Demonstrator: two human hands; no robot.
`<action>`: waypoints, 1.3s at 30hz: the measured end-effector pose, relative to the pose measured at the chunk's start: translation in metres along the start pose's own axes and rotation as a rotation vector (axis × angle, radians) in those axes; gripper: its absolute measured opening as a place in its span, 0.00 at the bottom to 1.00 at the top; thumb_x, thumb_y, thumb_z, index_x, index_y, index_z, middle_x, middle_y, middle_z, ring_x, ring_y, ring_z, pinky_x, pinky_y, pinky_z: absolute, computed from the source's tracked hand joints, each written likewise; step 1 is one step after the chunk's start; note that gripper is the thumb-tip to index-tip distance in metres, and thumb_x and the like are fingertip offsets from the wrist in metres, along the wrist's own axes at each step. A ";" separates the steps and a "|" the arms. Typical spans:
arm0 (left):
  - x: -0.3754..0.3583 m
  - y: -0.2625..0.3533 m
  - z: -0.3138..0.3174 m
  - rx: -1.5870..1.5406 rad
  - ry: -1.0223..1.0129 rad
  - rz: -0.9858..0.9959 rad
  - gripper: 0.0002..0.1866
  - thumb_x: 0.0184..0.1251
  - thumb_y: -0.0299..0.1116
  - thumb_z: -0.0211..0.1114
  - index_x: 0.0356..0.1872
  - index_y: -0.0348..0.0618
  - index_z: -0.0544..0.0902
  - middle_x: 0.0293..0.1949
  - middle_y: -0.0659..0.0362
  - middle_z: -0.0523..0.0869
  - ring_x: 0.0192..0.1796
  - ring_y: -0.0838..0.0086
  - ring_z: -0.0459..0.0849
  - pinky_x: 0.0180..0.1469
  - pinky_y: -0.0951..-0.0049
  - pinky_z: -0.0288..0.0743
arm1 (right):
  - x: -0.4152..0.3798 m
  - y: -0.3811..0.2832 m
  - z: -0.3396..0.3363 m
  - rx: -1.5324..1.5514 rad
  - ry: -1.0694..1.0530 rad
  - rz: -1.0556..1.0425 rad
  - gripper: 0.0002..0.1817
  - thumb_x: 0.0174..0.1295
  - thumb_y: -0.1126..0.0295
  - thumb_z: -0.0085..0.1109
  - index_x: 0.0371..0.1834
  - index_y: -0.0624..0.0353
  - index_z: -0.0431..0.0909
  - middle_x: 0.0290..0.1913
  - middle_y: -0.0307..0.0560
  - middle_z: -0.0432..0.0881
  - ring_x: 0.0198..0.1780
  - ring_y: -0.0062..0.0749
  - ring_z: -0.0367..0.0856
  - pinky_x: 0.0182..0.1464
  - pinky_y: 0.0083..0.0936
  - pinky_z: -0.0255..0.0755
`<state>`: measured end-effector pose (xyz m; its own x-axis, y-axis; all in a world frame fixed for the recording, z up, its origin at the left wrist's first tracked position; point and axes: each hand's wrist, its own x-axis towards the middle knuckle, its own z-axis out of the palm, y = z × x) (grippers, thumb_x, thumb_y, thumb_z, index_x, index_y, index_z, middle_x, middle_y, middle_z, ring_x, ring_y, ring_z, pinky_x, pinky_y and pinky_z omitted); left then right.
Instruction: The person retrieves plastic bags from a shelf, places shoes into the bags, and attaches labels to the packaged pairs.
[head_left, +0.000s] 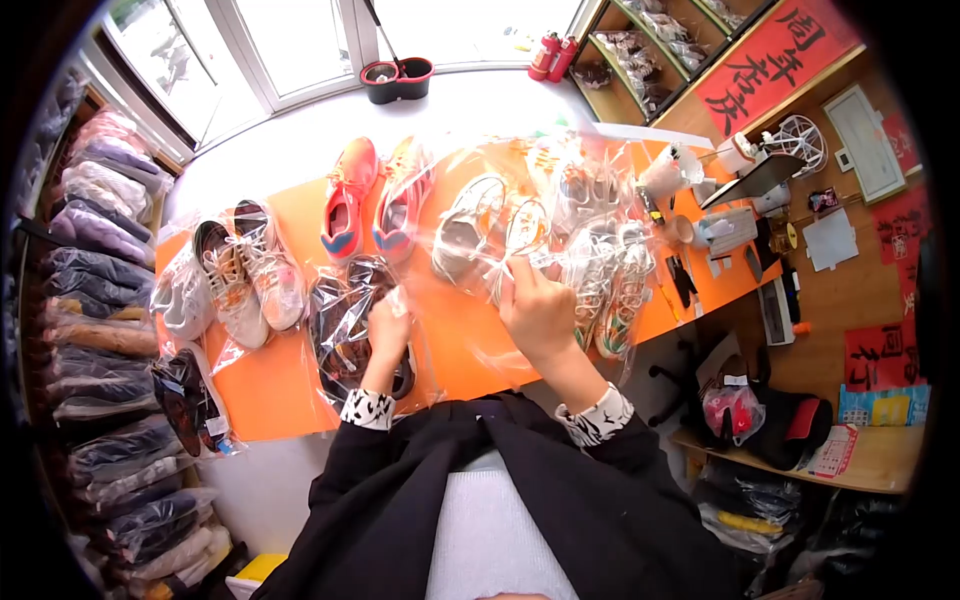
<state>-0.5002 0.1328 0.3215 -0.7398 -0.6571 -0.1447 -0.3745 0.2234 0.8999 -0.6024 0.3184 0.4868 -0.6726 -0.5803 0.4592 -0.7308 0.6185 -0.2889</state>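
Note:
My right hand (540,310) is closed in a pinch on a clear plastic bag (432,240), beside a pair of pale sneakers (468,228) with orange-and-white insides. The bag's exact edges are hard to follow. Over a pair of dark shoes (340,325) in clear plastic, my left hand (388,328) is closed, and a small whitish patch shows at its fingers; what it holds cannot be made out. Beyond the hands stand coral-red sneakers (345,205). More bagged sneakers (597,275) lie to the right of my right hand.
Bagged white-and-brown sneakers (245,275) sit at the left of the orange table (270,395). Black-handled tools (683,282) lie at its right end. Racks of bagged items (110,330) line the left side; a wooden desk (850,300) stands right.

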 end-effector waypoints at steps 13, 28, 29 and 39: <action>0.047 0.133 0.081 0.264 -0.133 0.613 0.37 0.70 0.43 0.60 0.75 0.43 0.57 0.71 0.40 0.63 0.70 0.49 0.66 0.67 0.57 0.65 | -0.013 -0.039 0.007 0.231 -0.141 -0.139 0.12 0.53 0.75 0.60 0.42 0.59 0.75 0.24 0.51 0.80 0.22 0.45 0.80 0.24 0.37 0.71; 0.015 0.101 -0.043 -0.005 -0.055 1.148 0.06 0.48 0.27 0.65 0.20 0.45 0.76 0.19 0.60 0.75 0.20 0.66 0.77 0.20 0.68 0.69 | 0.027 0.014 0.026 0.042 0.027 0.004 0.13 0.54 0.80 0.59 0.44 0.58 0.77 0.19 0.48 0.78 0.20 0.43 0.80 0.23 0.35 0.69; 0.036 0.091 -0.059 0.095 0.069 1.070 0.05 0.51 0.27 0.64 0.21 0.43 0.77 0.22 0.59 0.77 0.21 0.64 0.78 0.23 0.69 0.71 | 0.027 0.015 0.024 0.051 0.010 0.010 0.13 0.54 0.80 0.59 0.44 0.58 0.76 0.20 0.48 0.79 0.20 0.44 0.79 0.23 0.35 0.70; 0.209 0.000 -0.072 0.612 0.083 -0.014 0.20 0.62 0.49 0.62 0.39 0.43 0.88 0.41 0.45 0.87 0.43 0.50 0.86 0.48 0.55 0.79 | 0.023 0.013 0.027 0.114 -0.069 0.072 0.15 0.51 0.79 0.61 0.44 0.59 0.77 0.30 0.50 0.85 0.25 0.43 0.82 0.28 0.33 0.73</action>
<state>-0.6150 -0.0563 0.3210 -0.6960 -0.7110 -0.1004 -0.6547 0.5710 0.4953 -0.6301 0.2992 0.4712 -0.7276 -0.5739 0.3759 -0.6859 0.5984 -0.4141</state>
